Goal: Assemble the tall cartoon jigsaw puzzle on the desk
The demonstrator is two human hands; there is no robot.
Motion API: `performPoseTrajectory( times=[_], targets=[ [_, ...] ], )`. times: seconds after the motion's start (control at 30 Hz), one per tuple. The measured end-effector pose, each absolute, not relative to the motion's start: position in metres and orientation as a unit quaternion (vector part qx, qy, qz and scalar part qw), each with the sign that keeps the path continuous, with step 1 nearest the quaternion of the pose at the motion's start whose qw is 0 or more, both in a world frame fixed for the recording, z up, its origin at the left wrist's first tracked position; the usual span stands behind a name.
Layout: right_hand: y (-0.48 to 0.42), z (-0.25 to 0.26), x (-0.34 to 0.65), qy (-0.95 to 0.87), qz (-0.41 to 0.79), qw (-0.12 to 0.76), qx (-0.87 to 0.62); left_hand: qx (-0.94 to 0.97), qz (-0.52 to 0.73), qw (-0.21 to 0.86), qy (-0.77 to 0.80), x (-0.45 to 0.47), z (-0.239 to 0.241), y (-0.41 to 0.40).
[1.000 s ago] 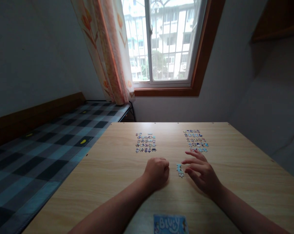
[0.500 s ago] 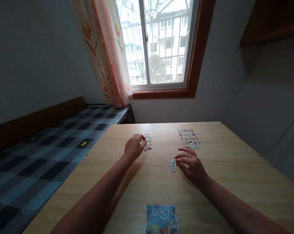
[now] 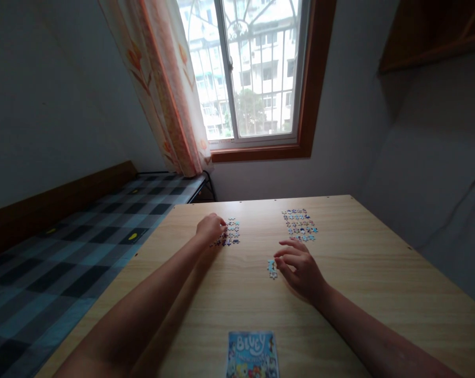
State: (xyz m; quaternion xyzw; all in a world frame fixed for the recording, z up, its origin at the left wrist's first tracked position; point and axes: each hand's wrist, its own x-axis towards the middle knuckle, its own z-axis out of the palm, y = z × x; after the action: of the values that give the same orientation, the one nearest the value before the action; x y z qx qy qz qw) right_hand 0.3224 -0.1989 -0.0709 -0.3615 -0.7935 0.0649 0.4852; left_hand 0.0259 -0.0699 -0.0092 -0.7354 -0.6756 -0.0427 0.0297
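Note:
My left hand (image 3: 211,229) is at the left group of small jigsaw puzzle pieces (image 3: 233,234), its fingers curled together at the group's left side. Whether a piece is between those fingertips cannot be made out. On the near side of the right group of puzzle pieces (image 3: 300,223), my right hand (image 3: 302,270) hovers low with its fingers bent but apart. Its fingertips are close beside a small cluster of light blue puzzle pieces (image 3: 272,269), partly covering its right edge. No piece shows in this hand.
A blue picture card marked "Bluey" (image 3: 252,354) lies at the near edge of the wooden table (image 3: 206,325). Left of the table stands a bed with a checked cover (image 3: 88,247). Beyond are a curtain (image 3: 158,89) and a window (image 3: 261,79).
My left hand has shifted left over its group, uncovering more pieces on the right. My right hand stays beside the small cluster. The whole view has swung slightly.

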Motion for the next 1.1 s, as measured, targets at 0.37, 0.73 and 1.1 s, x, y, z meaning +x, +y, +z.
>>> performPoseTrajectory(
  times=[0.37,0.73,1.1],
  targets=[
    [-0.197,-0.073,0.322,-0.79,0.087,0.498,-0.348,-0.728,-0.015,0.034,-0.685,0.024,-0.011,-0.064],
    [-0.197,-0.072,0.322,-0.788,0.093,0.508,-0.336,-0.73,-0.008,0.008,-0.683,0.03,-0.006,-0.058],
    [-0.197,-0.071,0.322,-0.789,0.103,0.503,-0.337,-0.72,0.004,-0.018,-0.694,0.027,-0.011,-0.05]
  ],
)
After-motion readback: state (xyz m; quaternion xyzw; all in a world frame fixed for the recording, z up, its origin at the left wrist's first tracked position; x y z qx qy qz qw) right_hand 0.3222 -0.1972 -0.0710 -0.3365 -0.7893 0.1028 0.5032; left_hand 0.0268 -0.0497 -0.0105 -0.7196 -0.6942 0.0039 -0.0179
